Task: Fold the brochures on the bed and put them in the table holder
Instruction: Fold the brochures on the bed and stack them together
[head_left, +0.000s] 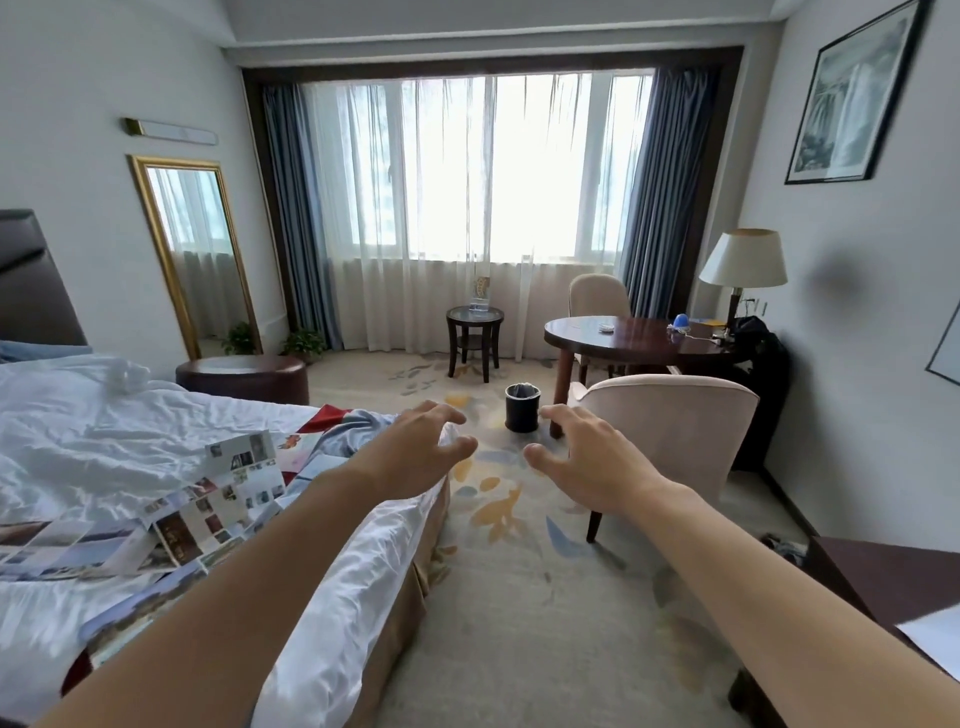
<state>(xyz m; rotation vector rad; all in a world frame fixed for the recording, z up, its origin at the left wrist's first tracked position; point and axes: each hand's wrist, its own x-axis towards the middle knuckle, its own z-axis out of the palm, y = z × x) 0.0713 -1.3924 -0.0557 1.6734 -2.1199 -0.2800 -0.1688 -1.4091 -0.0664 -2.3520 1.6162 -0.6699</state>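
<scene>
Several unfolded brochures (218, 499) with small photo panels lie spread on the white bed (104, 431) at the left. More printed sheets (332, 431) lie near the bed's far corner. My left hand (415, 447) hovers above that corner, fingers apart, holding nothing. My right hand (587, 462) is stretched out over the carpet beside the bed, also open and empty. Far off by the window a small round side table (475, 317) carries a clear holder (480, 296) with a brochure standing in it.
A beige armchair (670, 421) stands right of my hands, with a black waste bin (522, 408) in front of it. A round wooden table (639, 338), a second chair (597, 296) and a lamp (743, 260) are at the right. A dark ottoman (244, 379) sits beyond the bed.
</scene>
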